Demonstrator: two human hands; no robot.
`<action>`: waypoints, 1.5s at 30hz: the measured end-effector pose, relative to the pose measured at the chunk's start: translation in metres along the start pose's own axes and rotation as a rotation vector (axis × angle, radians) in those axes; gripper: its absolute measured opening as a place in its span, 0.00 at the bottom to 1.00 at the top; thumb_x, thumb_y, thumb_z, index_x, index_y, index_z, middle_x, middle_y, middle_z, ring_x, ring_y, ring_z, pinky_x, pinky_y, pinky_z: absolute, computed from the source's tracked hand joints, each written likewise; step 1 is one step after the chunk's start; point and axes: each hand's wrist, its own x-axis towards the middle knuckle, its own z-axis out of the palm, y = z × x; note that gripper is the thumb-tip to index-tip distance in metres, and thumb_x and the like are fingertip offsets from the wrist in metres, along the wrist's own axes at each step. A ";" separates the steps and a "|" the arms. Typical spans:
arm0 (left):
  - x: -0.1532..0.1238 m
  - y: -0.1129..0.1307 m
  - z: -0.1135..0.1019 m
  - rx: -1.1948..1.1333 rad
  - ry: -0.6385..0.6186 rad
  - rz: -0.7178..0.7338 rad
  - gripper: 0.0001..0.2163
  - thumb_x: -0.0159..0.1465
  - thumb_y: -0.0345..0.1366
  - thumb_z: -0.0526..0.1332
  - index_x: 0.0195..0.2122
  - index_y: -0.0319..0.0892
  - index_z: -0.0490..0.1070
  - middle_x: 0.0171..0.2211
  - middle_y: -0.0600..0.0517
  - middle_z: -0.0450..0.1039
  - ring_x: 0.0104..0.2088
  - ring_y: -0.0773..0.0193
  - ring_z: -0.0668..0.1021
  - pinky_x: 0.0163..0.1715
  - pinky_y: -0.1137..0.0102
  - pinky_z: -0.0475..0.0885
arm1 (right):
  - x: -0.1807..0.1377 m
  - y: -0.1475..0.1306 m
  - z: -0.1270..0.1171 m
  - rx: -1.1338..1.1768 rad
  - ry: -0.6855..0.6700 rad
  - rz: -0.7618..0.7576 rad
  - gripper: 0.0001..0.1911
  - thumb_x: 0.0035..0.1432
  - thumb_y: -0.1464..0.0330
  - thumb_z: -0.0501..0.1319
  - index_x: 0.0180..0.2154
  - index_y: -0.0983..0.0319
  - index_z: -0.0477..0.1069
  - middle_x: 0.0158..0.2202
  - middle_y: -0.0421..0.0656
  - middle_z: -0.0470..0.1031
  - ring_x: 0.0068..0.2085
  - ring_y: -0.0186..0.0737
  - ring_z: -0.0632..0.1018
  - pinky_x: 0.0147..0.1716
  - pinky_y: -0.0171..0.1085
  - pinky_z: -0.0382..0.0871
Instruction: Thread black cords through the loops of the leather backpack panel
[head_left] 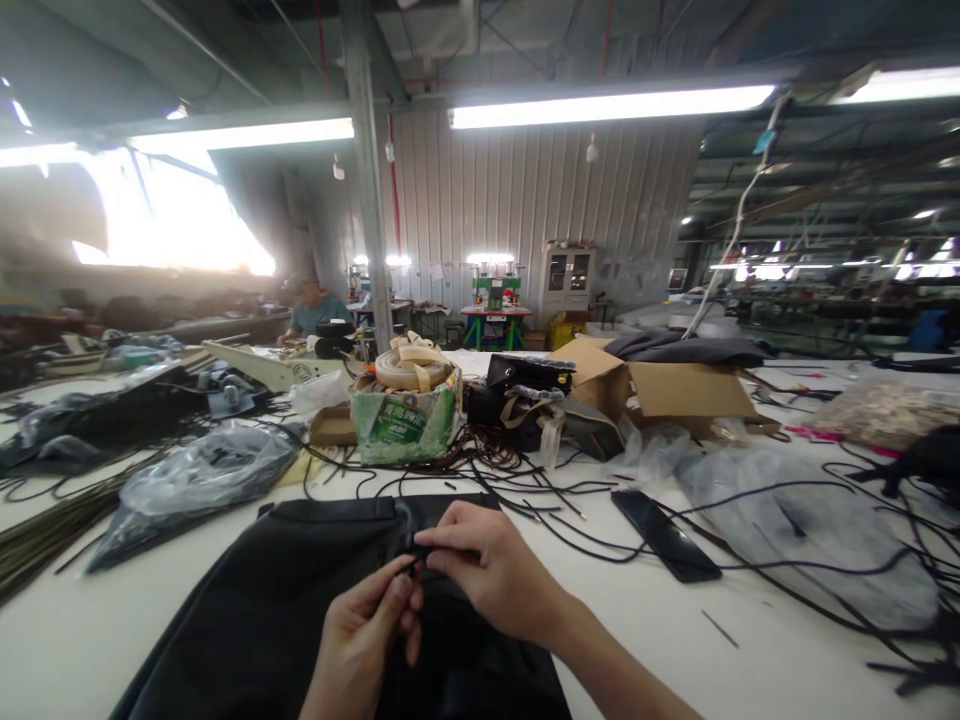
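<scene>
**A:** What's around you on that surface?

**B:** You're at a long white table (750, 650) that fills the lower half of the frame. Black cords (570, 500) lie loose across its middle. A green box (405, 420) holding rolls of tan strapping stands at centre, with open cardboard boxes (675, 390) to its right and a dark phone (664, 535) lying flat in the right-centre. Clear plastic bags (202, 470) sit at left and right.

**A:** And the room?

**B:** A workshop with a corrugated metal wall at the back, strip lights (607, 105) across the top, and a bright window in the upper left. Another person in a blue top (315, 312) sits at the far left-centre, well apart from you.

**A:** Where's the piece you're handling?

**B:** The black garment (285, 590) lies flat at the bottom centre, directly in front of you, its upper edge towards the cords.

**A:** How are your hands placed?

**B:** Your left hand (367, 630) comes up from the bottom edge, fingers curled narrow, thumb and forefinger pinching a thin black drawstring (411, 566) at the garment's upper edge. Your right hand (487, 565) reaches in from the lower right, forearm slanting across the table, knuckles up, fingertips closed on the same drawstring just beside your left. The two hands nearly touch.
</scene>
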 end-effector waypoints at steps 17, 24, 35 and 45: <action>-0.003 0.014 0.006 -0.109 0.061 0.027 0.23 0.59 0.48 0.82 0.46 0.36 0.86 0.31 0.45 0.80 0.28 0.63 0.77 0.24 0.72 0.75 | -0.001 -0.011 0.000 0.125 0.036 0.171 0.09 0.72 0.71 0.63 0.49 0.60 0.81 0.38 0.40 0.85 0.39 0.38 0.84 0.38 0.34 0.75; -0.005 0.013 0.004 -0.074 0.052 0.023 0.23 0.60 0.49 0.81 0.47 0.35 0.86 0.31 0.46 0.79 0.29 0.62 0.77 0.26 0.71 0.76 | 0.001 -0.009 -0.004 -0.012 0.070 0.050 0.11 0.71 0.71 0.65 0.48 0.59 0.86 0.40 0.42 0.85 0.41 0.39 0.83 0.41 0.37 0.73; -0.003 0.002 -0.004 0.063 0.037 0.067 0.21 0.66 0.52 0.76 0.46 0.36 0.85 0.29 0.48 0.77 0.27 0.62 0.77 0.25 0.69 0.76 | -0.001 -0.005 0.001 -0.083 0.016 -0.044 0.14 0.67 0.78 0.69 0.49 0.58 0.86 0.42 0.41 0.85 0.43 0.38 0.83 0.44 0.35 0.74; -0.002 0.000 -0.006 0.125 0.066 0.102 0.20 0.66 0.51 0.76 0.47 0.37 0.85 0.30 0.48 0.79 0.26 0.62 0.77 0.26 0.70 0.76 | -0.004 -0.007 0.003 -0.355 -0.007 -0.136 0.06 0.71 0.73 0.66 0.43 0.59 0.82 0.40 0.42 0.80 0.40 0.39 0.80 0.40 0.37 0.69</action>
